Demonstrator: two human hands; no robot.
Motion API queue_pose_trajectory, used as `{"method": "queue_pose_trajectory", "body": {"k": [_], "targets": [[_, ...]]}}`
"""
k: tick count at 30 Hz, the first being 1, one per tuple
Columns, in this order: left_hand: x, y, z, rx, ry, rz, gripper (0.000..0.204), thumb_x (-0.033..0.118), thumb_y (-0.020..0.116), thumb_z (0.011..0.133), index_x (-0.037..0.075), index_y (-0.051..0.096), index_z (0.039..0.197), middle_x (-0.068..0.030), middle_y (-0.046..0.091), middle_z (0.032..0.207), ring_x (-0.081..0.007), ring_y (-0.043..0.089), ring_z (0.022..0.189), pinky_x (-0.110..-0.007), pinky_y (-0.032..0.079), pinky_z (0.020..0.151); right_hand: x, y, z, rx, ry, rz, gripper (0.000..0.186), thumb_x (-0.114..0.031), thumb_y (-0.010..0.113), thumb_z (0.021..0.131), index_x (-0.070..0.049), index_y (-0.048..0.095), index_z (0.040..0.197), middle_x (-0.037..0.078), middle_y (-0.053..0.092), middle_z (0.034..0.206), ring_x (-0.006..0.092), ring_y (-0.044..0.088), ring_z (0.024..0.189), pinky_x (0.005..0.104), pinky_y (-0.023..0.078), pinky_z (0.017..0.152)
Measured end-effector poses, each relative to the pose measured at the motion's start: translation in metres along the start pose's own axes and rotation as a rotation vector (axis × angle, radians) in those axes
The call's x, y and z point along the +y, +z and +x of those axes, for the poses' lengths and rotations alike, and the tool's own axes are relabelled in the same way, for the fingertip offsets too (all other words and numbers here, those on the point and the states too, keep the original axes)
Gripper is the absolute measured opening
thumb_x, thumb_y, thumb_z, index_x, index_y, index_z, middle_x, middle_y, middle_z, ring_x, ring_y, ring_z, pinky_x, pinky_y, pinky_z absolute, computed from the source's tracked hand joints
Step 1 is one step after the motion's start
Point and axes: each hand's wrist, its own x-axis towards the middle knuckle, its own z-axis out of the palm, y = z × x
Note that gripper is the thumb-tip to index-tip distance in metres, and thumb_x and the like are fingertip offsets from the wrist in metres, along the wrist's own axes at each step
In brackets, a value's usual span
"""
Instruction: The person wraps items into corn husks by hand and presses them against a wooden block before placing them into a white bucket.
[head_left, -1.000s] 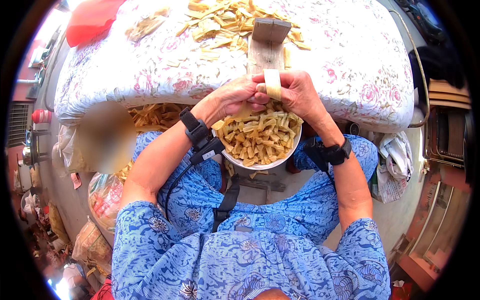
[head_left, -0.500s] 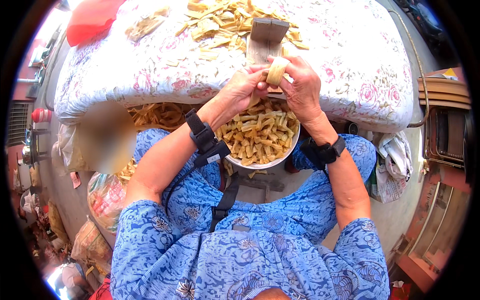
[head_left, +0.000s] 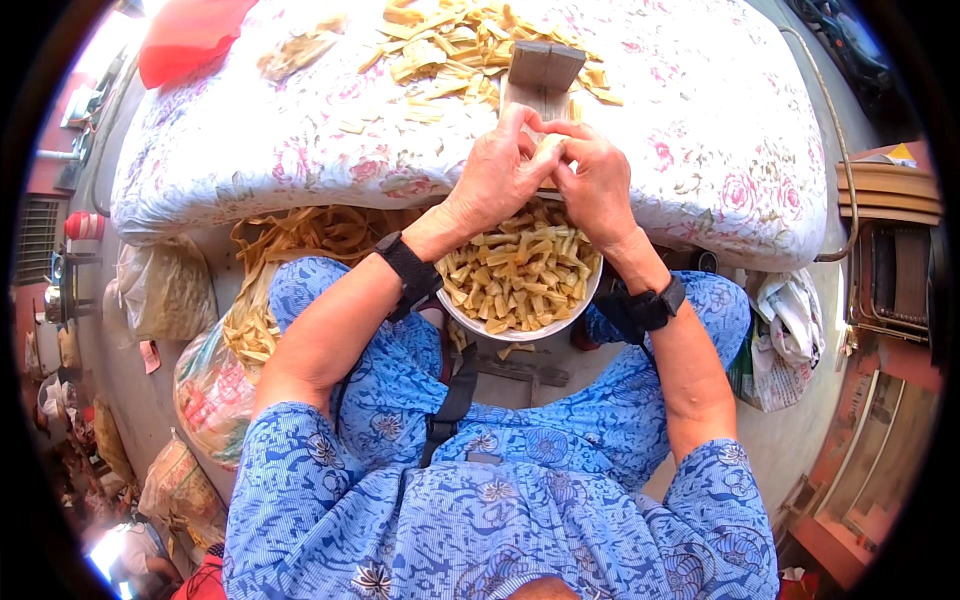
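Observation:
My left hand (head_left: 497, 172) and my right hand (head_left: 598, 183) meet above the near edge of the cloth-covered table. Between their fingertips they pinch a pale yellow, flat fibrous strip (head_left: 549, 146), mostly hidden by the fingers. Directly below, a white bowl (head_left: 527, 334) is heaped with small folded yellow pieces (head_left: 520, 272) of similar look. Just beyond my hands stands a wooden stand (head_left: 546, 66) with an upright grey block. Around its far left side lies a loose pile of flat yellow strips (head_left: 440, 52).
A floral cloth (head_left: 720, 130) covers the table. On it lie a red bag (head_left: 190, 40) and a clear bag (head_left: 300, 48). Long tan strips (head_left: 310, 232) hang below the table at left, near plastic bags (head_left: 212, 395). A white bag (head_left: 785, 325) sits by my right knee.
My fingers have closed in around the strip, whose wide loop was showing before and is now mostly covered. My left hand has rolled over, its back now upward.

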Motion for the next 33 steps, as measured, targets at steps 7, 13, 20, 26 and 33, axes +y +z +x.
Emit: {"method": "queue_pose_trajectory", "body": {"k": [7,13,20,26,33], "targets": [[0.006,-0.001,0.0,0.002,-0.435,-0.811,0.012,0.018,0.055,0.084,0.009,0.051,0.089,0.0043,0.045,0.061,-0.0008,0.038,0.046,-0.015,0.03,0.04,0.004,-0.013,0.014,0.177,0.134,0.606,0.007,0.001,0.061,0.074,0.004,0.065,0.078,0.009,0.06,0.101,0.0157,0.055,0.09,0.0257,0.044,0.08],[0.006,-0.02,-0.008,-0.213,-0.4,-0.602,0.02,0.025,0.052,0.088,0.005,0.056,0.087,0.0077,0.041,0.061,-0.0004,0.034,0.051,-0.015,0.028,0.046,0.031,-0.013,0.015,0.103,0.498,0.948,0.016,-0.013,0.061,0.081,0.0,0.064,0.09,0.006,0.061,0.098,0.011,0.056,0.089,0.0255,0.046,0.078],[-0.004,-0.031,-0.006,-0.408,-0.399,-0.524,0.023,0.024,0.048,0.091,0.005,0.06,0.085,0.0081,0.044,0.061,0.0003,0.033,0.051,-0.015,0.029,0.047,0.007,-0.01,0.003,-0.332,0.68,1.087,0.024,-0.023,0.066,0.079,-0.003,0.061,0.09,-0.003,0.056,0.068,0.0007,0.044,0.052,0.0132,0.034,0.044],[0.001,-0.036,-0.006,-0.388,-0.402,-0.49,0.02,0.023,0.049,0.09,0.008,0.058,0.079,0.0076,0.046,0.063,0.0002,0.033,0.05,-0.016,0.027,0.046,0.002,0.0,0.005,-0.251,0.761,1.195,0.01,-0.01,0.064,0.078,-0.003,0.059,0.082,-0.004,0.051,0.063,0.0001,0.037,0.047,0.0145,0.027,0.041],[0.005,-0.04,0.015,-0.269,-0.336,-0.342,0.022,0.025,0.054,0.087,0.007,0.058,0.076,0.0076,0.045,0.061,-0.0009,0.034,0.051,-0.016,0.026,0.046,0.024,-0.015,0.022,-0.033,0.777,1.364,0.009,-0.004,0.063,0.076,0.001,0.056,0.079,-0.003,0.046,0.062,0.0002,0.033,0.044,0.0144,0.023,0.039]]}}
